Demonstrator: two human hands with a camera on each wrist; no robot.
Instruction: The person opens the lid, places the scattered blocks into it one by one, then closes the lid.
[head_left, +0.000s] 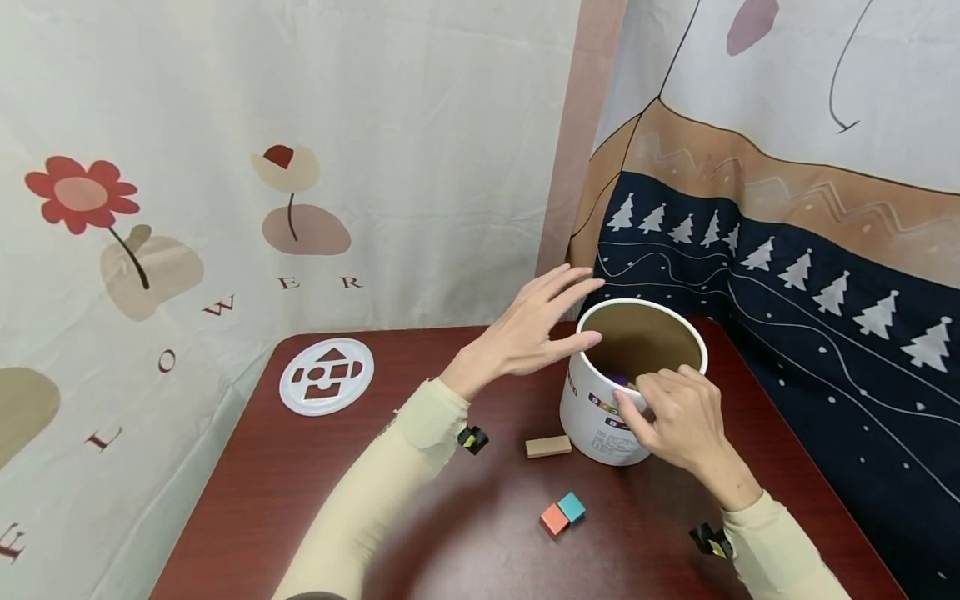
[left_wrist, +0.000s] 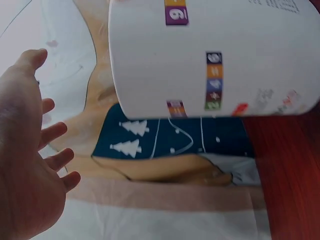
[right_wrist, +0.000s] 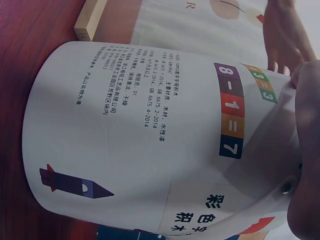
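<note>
A white cylindrical bucket (head_left: 581,421) printed with coloured number strips stands toward the back right of the table, its mouth uncovered. Inside, low down, a bit of purple shows; the rest of its contents is hidden. My right hand (head_left: 682,417) grips the near right rim, thumb outside and fingers curled over the edge. Beside the left rim, my left hand (head_left: 528,325) is raised with its fingers spread and nothing in it. The left wrist view shows this left hand (left_wrist: 32,150) apart from the bucket wall (left_wrist: 150,65).
A plain wooden block (head_left: 548,447) lies at the bucket's left foot. Nearer me sit an orange cube (head_left: 554,520) and a teal cube (head_left: 572,507), side by side. A white round disc with shape cut-outs (head_left: 291,392) is at the table's far left. Printed curtains (head_left: 450,167) border the back and right.
</note>
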